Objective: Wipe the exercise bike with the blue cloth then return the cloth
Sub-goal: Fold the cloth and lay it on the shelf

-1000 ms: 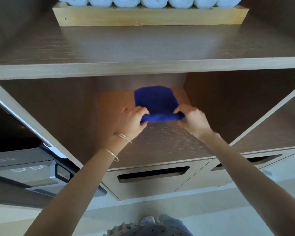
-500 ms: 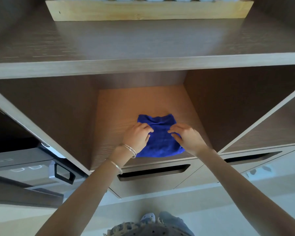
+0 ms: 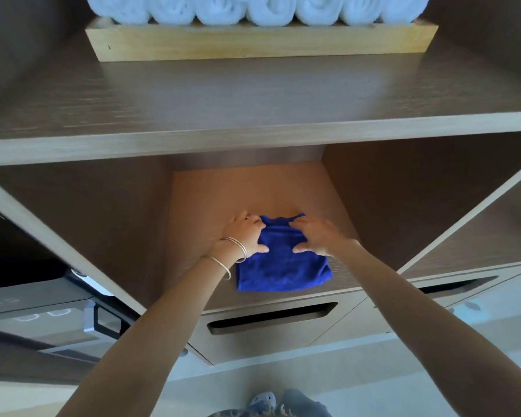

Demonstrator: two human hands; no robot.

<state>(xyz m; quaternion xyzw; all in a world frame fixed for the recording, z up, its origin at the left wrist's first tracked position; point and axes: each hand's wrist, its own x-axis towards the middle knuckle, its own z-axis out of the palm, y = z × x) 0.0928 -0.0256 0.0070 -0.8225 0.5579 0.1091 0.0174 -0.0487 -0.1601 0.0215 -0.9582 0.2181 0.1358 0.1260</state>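
The folded blue cloth lies flat on the floor of the open wooden cubby, near its front edge. My left hand rests on the cloth's far left corner, fingers curled over the edge. My right hand presses on the far right part, fingers spread and thumb on the fabric. Both hands touch the cloth from above; neither lifts it. Bracelets circle my left wrist. The exercise bike is out of view.
A wooden tray of rolled white towels sits on the shelf above the cubby. Drawers with slot handles lie below. A dark appliance with a handle stands at the left. My shoes show on the pale floor.
The cloth came down from being held up at the cubby's back and now lies flat on the cubby floor. Both hands slid to its far edge and loosened.
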